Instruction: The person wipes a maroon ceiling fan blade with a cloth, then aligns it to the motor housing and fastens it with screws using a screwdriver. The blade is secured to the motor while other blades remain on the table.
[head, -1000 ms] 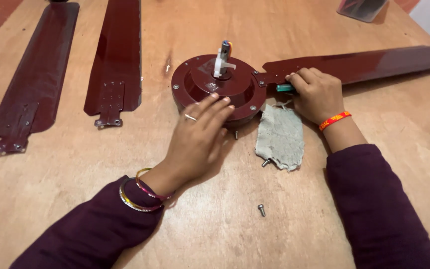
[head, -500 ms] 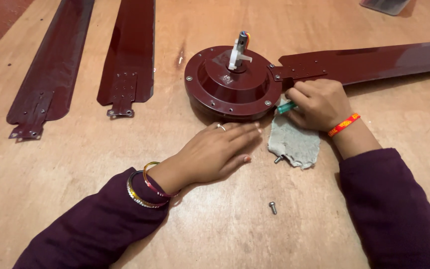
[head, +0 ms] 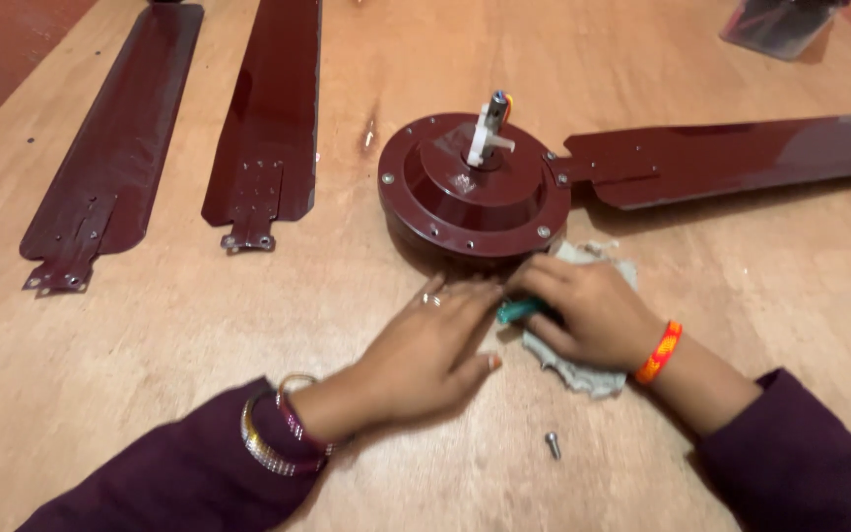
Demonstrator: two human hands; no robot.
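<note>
**Head view: both hands at the near rim of a ceiling-fan motor**

Head view shows a maroon fan motor housing [head: 475,192] lying on the wooden worktop [head: 199,325], toward its far middle, shaft [head: 490,133] pointing up. One maroon blade [head: 741,158] is fixed to it and runs out to the right edge.

Left hand [head: 425,350] lies flat, palm down, fingers spread and straight, fingertips just short of the housing's near rim — it grips nothing. Right hand [head: 588,310] is curled around a green-handled tool [head: 516,312], only the handle end showing; the tip is hidden. That hand rests on a grey rag [head: 583,369] just beside the housing.

A loose screw [head: 551,443] lies near the front edge, apart from both hands. Two detached blades [head: 268,128] [head: 115,167] lie side by side toward the left edge, well apart from the motor.
</note>
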